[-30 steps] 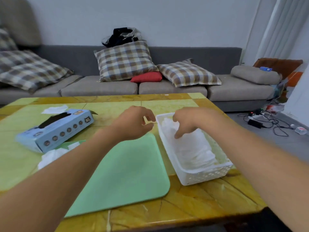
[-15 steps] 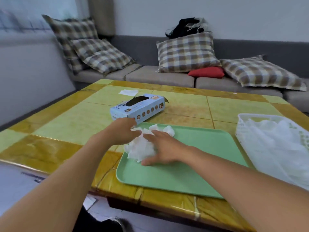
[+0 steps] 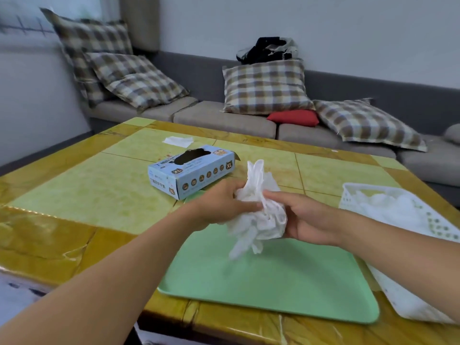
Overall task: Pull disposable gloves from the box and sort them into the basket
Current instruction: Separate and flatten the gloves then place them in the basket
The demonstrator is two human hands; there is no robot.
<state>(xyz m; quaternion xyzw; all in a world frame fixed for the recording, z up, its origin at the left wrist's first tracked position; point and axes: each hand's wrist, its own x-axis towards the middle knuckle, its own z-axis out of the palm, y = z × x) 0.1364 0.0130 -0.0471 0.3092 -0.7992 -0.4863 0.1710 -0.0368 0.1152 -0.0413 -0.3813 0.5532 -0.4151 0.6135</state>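
Lifted since the earlier frame, the bunch of white disposable gloves (image 3: 258, 210) now hangs above the green tray (image 3: 286, 282), long axis roughly upright. Left hand (image 3: 221, 205) and right hand (image 3: 306, 220) both clamp it. White basket (image 3: 428, 220) lies rightward, nearer the right hand.

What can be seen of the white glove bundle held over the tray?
The glove bundle is a crumpled wad of thin, white, translucent plastic film. The left hand and right hand grip it from either side above the green tray. Loose ends stick up and hang down; none visibly touches the tray.
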